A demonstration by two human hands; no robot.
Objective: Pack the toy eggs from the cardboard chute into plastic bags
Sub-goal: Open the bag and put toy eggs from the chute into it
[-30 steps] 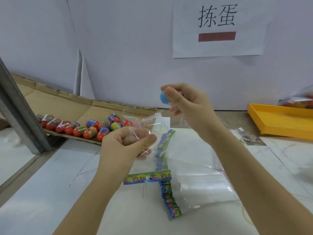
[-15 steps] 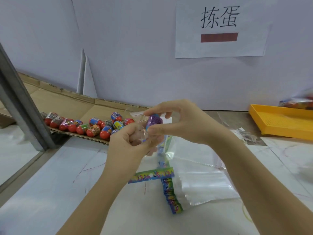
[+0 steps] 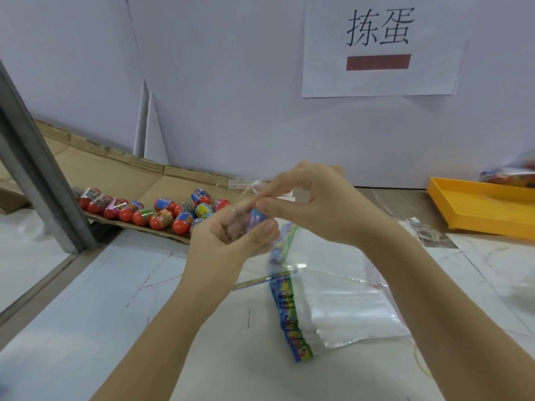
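At frame centre the left hand [image 3: 231,241] clamps its grip on a clear plastic bag [image 3: 246,184], steadying it so the right hand [image 3: 315,206], grip pinched on a blue toy egg [image 3: 256,217], can feed it in.

White paper sign [image 3: 379,47] with black characters and a red bar, 1 o'clock, on white wall panel [image 3: 231,96]. Yellow tray [image 3: 477,209] at 3 o'clock, clear scraps [image 3: 419,230] just beside it. Grey metal post [image 3: 37,180], tilted, 9 o'clock. White table [image 3: 86,328]; yellow rubber band [image 3: 419,363] at 5 o'clock.
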